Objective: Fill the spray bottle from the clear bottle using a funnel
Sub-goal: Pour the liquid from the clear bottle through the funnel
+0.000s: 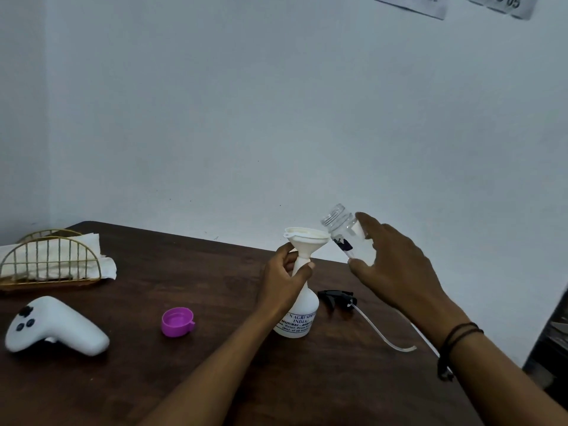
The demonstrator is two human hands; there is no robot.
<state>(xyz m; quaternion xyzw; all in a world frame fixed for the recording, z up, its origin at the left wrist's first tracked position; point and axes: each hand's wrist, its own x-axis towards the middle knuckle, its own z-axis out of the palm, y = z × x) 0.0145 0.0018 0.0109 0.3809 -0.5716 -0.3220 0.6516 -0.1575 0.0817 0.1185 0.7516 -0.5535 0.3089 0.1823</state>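
dark wooden table set against a pale wall, two paper notices pinned high at the right. i see the white spray bottle standing upright near the table's middle, printed label facing me, with a white funnel seated in its neck. left hand wraps the bottle's neck, thumb and fingers pinching round the funnel's stem. right hand grips the clear bottle just right of the funnel, held above the table, tilted with its open threaded mouth up and toward the funnel rim; cannot tell whether any liquid is in it. dark cord bracelet on the right wrist. black trigger sprayer head with its pale dip tube lies on the table behind and right of the spray bottle. purple cap lies open side up, left of the bottle. farther left, a white handheld controller; behind it a gold wire holder with white napkins
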